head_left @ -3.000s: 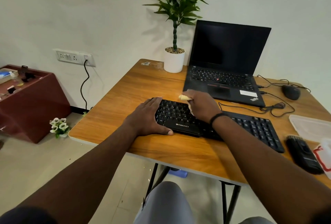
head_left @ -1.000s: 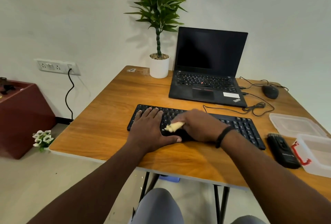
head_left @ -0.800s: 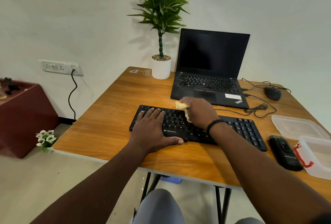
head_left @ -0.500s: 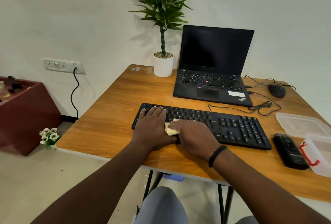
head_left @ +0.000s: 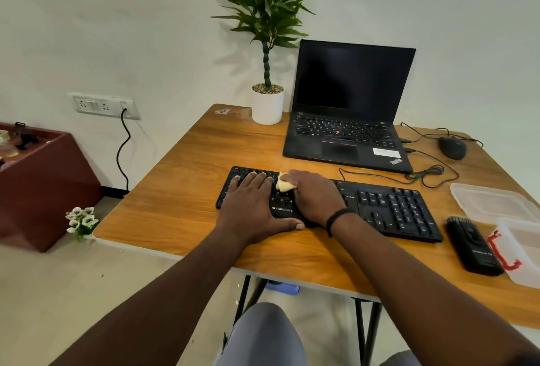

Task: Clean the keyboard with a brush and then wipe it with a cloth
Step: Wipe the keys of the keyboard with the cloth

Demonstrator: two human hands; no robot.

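A black keyboard [head_left: 388,210] lies across the wooden table [head_left: 181,205] in front of me. My left hand [head_left: 251,207] rests flat on its left end, fingers straight over the keys and thumb along the front edge. My right hand [head_left: 314,196] grips a small yellow cloth [head_left: 284,185] and presses it on the keys in the upper middle-left of the keyboard, right beside my left fingers. Most of the cloth is hidden under that hand. A black brush [head_left: 472,244] lies on the table to the right of the keyboard.
An open black laptop [head_left: 347,108] stands behind the keyboard, a potted plant [head_left: 267,102] to its left. A mouse [head_left: 453,148] and loose cables [head_left: 429,174] lie at the back right. Clear plastic containers [head_left: 493,200] sit at the right edge.
My right hand has carried the cloth from the keyboard's front edge back up to the far rows. My left hand has stayed on the left end.
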